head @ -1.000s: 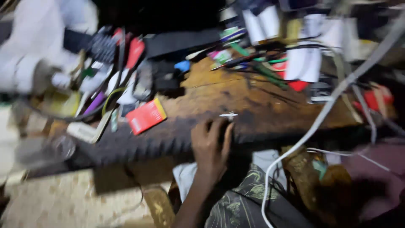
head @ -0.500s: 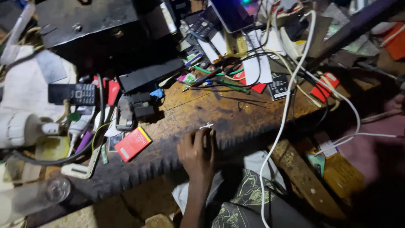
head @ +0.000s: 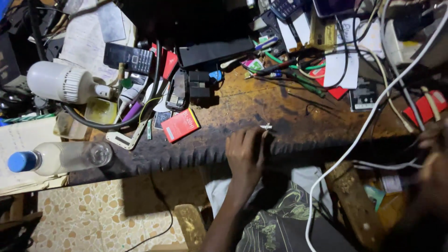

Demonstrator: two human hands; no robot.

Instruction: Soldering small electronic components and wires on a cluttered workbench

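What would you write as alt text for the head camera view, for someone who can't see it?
A person's left hand rests on the edge of a worn wooden workbench, fingertips at a small white part. Clutter surrounds it: a red battery, a keypad phone, a white bulb, a plastic bottle and a white cable. The right hand is a dark blur at the right edge.

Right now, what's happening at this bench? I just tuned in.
A person sits at a cluttered wooden workbench. Their left hand rests on the bench's front edge, fingertips on a small white part. The right hand is blurred at the right edge, near a white cable; what it holds cannot be told. A red battery pack, a disassembled phone, a keypad phone, a white bulb and a plastic bottle lie untouched to the left.
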